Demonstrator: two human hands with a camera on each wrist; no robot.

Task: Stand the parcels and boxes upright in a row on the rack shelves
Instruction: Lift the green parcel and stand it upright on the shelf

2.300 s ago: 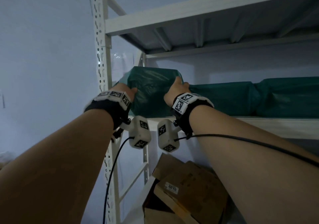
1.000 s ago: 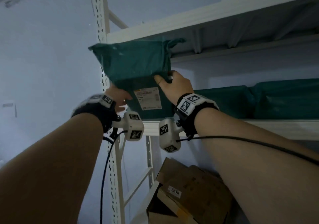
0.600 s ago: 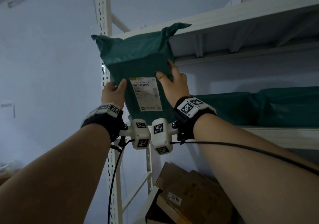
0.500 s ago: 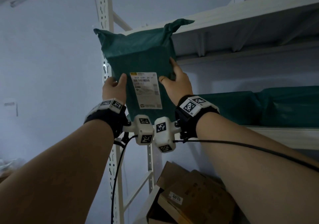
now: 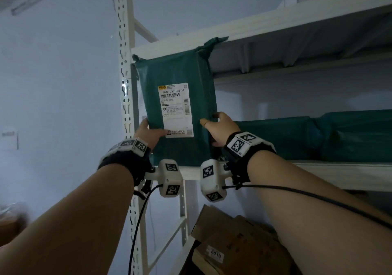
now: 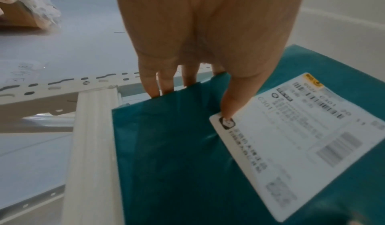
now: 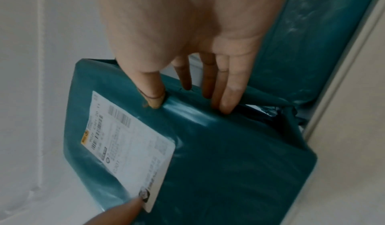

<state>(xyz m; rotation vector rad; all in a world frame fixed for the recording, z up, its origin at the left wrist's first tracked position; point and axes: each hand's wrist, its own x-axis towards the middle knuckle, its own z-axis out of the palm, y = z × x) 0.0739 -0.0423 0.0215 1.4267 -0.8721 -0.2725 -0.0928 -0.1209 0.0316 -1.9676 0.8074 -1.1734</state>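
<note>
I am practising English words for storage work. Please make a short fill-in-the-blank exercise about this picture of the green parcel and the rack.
1. Both hands hold the green parcel in an ____ position at the left end of the shelf.
2. The colour of the shipping label on the parcel is ____.
3. The left hand presses its ____ on the label's lower corner.
4. On the level below lie brown ____ boxes.

Missing words: upright; white; thumb; cardboard
</note>
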